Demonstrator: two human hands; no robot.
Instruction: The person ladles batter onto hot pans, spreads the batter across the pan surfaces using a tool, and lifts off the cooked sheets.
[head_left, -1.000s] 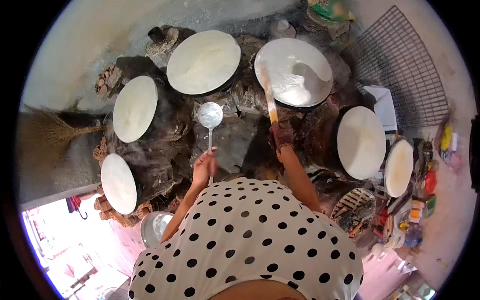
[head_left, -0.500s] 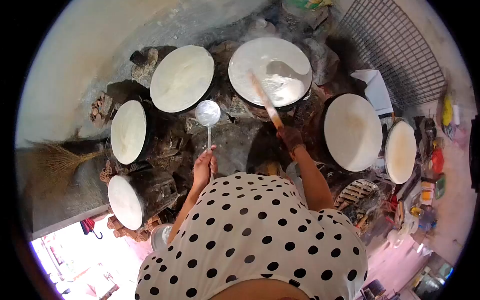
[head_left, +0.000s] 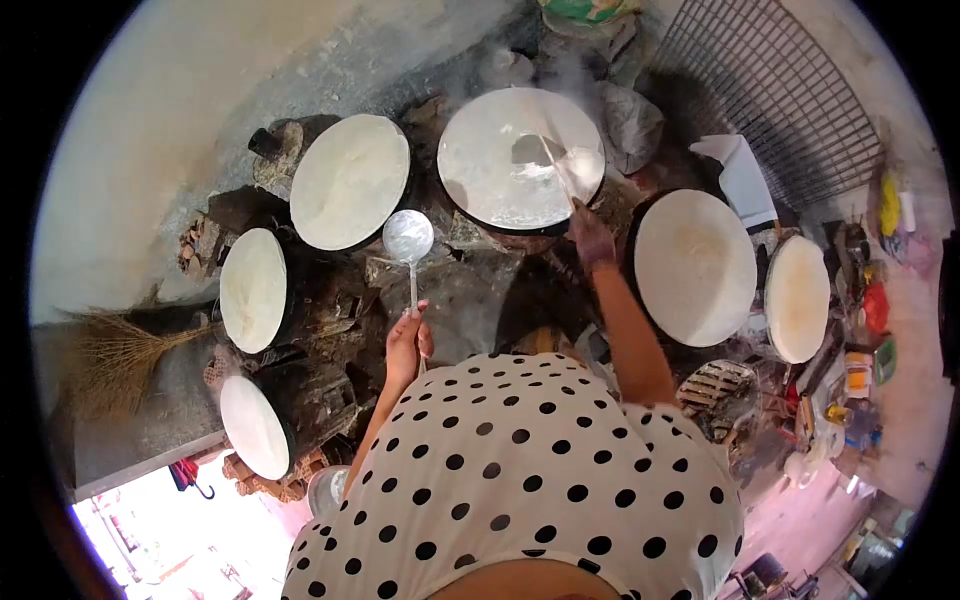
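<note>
Head view: the left hand curls round a metal ladle — the right hand grips a thin stick over a batter-coated griddle.

Round, pale-topped pans on a sooty stove

Silvery ladle; stick perhaps brown; dotted top.

One wide head-worn view, close above the polka-dot top, forward and down over round pans
</note>
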